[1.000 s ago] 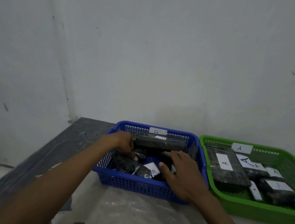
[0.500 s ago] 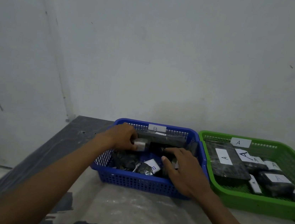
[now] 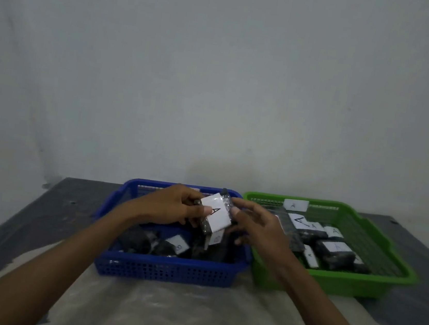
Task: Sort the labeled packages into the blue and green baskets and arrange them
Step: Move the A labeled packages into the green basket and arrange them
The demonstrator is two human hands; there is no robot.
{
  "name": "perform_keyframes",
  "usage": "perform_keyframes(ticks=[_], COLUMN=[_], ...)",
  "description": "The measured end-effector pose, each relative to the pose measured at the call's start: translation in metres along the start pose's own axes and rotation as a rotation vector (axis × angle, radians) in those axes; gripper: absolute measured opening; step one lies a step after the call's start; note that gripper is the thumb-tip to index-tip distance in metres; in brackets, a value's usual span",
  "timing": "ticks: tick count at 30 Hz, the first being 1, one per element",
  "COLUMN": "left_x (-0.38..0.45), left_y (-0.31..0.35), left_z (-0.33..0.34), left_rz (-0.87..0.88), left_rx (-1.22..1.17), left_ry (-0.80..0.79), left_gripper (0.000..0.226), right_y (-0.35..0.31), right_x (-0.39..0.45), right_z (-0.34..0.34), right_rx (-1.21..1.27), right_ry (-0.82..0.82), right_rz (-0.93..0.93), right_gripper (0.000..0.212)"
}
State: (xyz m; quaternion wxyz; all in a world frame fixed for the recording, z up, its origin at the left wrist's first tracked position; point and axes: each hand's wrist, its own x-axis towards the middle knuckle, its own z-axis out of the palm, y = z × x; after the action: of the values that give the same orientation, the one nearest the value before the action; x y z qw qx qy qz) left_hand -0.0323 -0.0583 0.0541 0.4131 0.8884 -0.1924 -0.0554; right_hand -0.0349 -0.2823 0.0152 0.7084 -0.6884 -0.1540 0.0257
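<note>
Our left hand (image 3: 172,208) pinches the A-labelled package (image 3: 215,213) between its fingers above the blue basket (image 3: 168,268); our right hand (image 3: 256,227) touches its far edge, fingers loose.

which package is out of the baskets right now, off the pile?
The package with the big A label, held up over the blue basket by the left hand. All others lie inside the baskets.

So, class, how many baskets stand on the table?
2: the blue basket on the left, the green basket beside it on the right.
</note>
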Motion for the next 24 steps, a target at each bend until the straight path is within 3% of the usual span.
perform_keyframes(ticks=[4,9,12,18,24], left_x=[0.029,0.068,0.088,0.112,0.124], left_y=[0.024,0.042,0.039,0.028,0.02], left_z=[0.04,0.08,0.097,0.122,0.131], left_rz=[0.077,0.197,0.183,0.114,0.072], left_rx=[-0.084,0.261,0.425,0.652,0.654], left_ry=[-0.024,0.013,-0.043,-0.111,-0.113], left_gripper=[0.015,0.045,0.055,0.063,0.068], right_y=[-0.014,-0.031,-0.029,-0.006,0.016], right_x=[-0.011,-0.02,-0.023,-0.014,0.007], right_z=[-0.05,-0.122,-0.162,-0.188,-0.177], right_rx=[-0.118,-0.135,-0.32,-0.596,-0.759], right_ry=[0.095,0.301,0.374,0.156,-0.142], right_rz=[-0.003,0.014,0.058,0.071,0.113], right_gripper=[0.019,0.018,0.02,0.017,0.021])
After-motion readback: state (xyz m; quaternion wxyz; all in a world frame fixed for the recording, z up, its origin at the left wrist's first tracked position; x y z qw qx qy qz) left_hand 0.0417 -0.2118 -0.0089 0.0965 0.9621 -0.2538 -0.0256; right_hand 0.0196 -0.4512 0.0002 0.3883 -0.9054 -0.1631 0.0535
